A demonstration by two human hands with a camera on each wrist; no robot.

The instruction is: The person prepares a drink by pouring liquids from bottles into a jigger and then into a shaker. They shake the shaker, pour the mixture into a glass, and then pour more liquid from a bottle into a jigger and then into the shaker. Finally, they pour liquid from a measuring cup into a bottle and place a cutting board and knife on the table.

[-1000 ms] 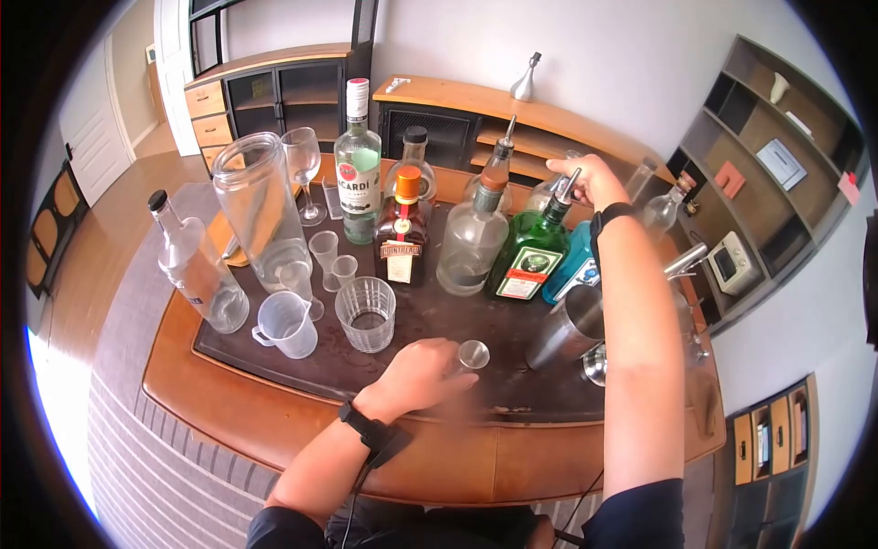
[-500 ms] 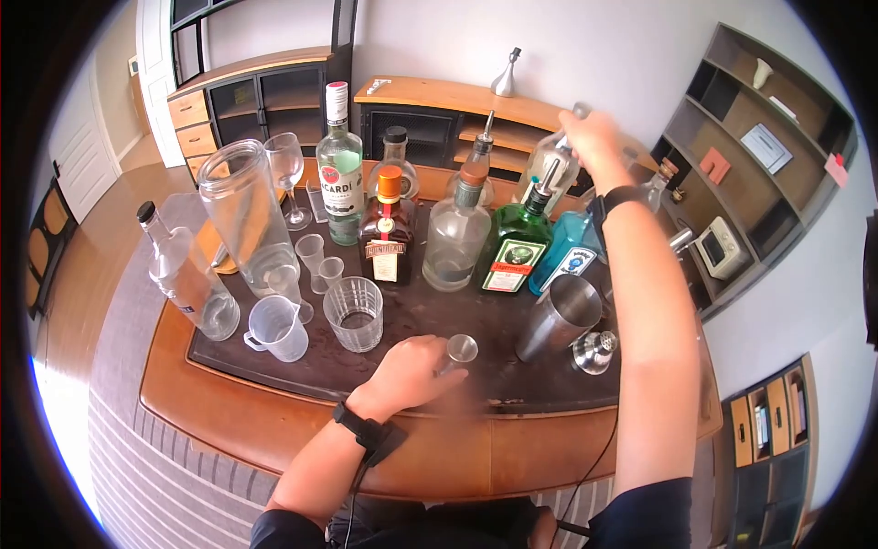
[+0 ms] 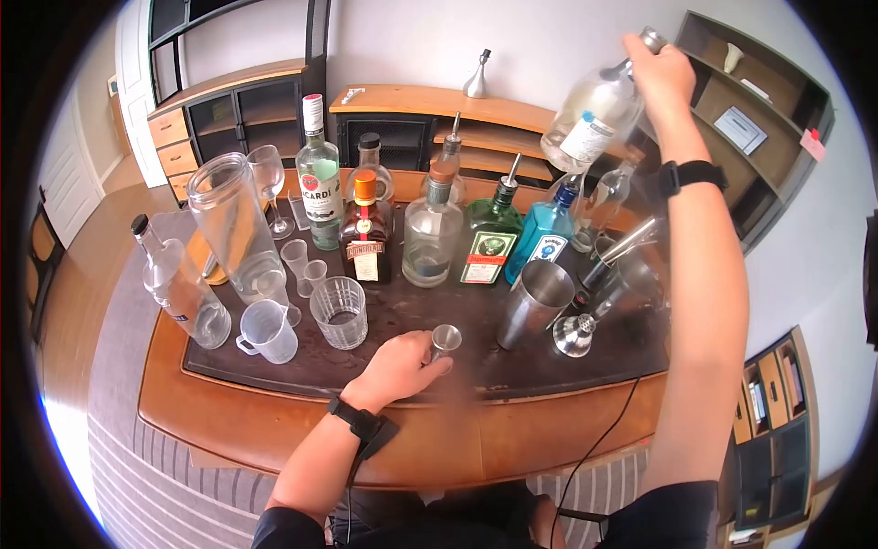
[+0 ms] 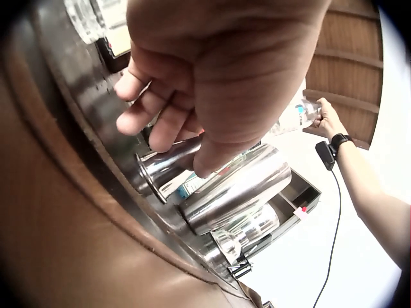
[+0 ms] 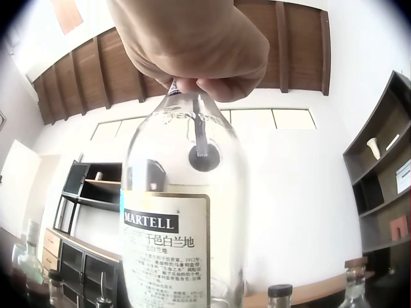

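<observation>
My right hand (image 3: 666, 80) grips a clear labelled bottle (image 3: 593, 123) by its neck, raised and tilted above the other bottles at the right. In the right wrist view the bottle (image 5: 183, 212) shows a MARTELL label below the curled fingers of the right hand (image 5: 199, 45). My left hand (image 3: 395, 368) holds a small metal jigger (image 3: 446, 339) near the table's front edge. In the left wrist view the thumb and fingers of the left hand (image 4: 225, 77) lie at the metal jigger (image 4: 170, 168). A metal shaker tin (image 3: 535, 306) stands right of the jigger.
A ribbed glass (image 3: 338, 314), a plastic measuring jug (image 3: 269, 331) and small glasses stand at the left. Several bottles line the back, among them a green one (image 3: 491, 240) and a blue one (image 3: 541, 233). A strainer-topped shaker lid (image 3: 573, 336) is at the right.
My right hand has lifted the clear bottle up and to the right from behind the green and blue bottles. The left hand still holds the jigger, and the head view has shifted.
</observation>
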